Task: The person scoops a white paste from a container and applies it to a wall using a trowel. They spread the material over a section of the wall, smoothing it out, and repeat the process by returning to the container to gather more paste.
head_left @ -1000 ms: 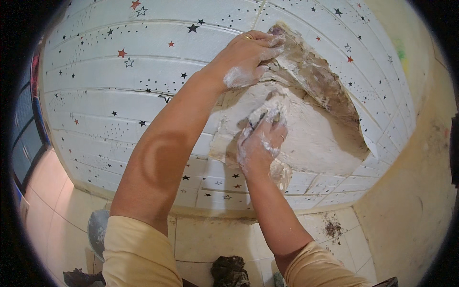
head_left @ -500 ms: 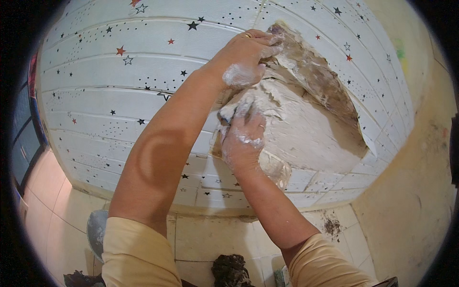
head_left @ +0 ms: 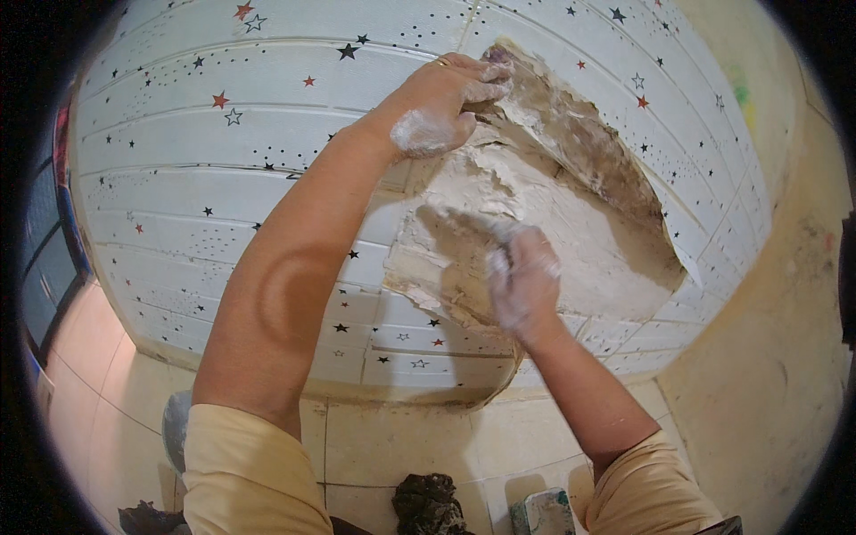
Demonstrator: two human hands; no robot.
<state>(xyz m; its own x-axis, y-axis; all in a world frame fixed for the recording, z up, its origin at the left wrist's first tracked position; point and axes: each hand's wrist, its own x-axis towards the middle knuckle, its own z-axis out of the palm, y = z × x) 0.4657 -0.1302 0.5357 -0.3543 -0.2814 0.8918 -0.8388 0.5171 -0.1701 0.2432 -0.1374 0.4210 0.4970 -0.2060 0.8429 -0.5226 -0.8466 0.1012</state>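
A white foam wall covering [head_left: 178,152] printed with stars is torn open in front of me. Its loose flap [head_left: 588,147] is folded back, showing a brown, dirty backing. My left hand [head_left: 441,102], dusted white, pinches the top edge of this flap. White putty [head_left: 580,241] is spread rough and uneven over the opened area. Across its left part, my right hand [head_left: 526,281] grips a thin flat tool [head_left: 477,223] resembling a putty knife, blurred by motion. A brown bare patch [head_left: 446,272] shows left of that hand.
On the tiled floor [head_left: 401,446] below lie a dark crumpled cloth [head_left: 428,506] and a small white-and-green block [head_left: 546,514]. A grey rounded container [head_left: 176,432] is partly behind my left sleeve. A yellowish side wall [head_left: 767,357] stands at right.
My right hand has moved right and slightly down, bringing the flat tool into view. The brown patch at lower left is more exposed. My left hand still holds the flap.
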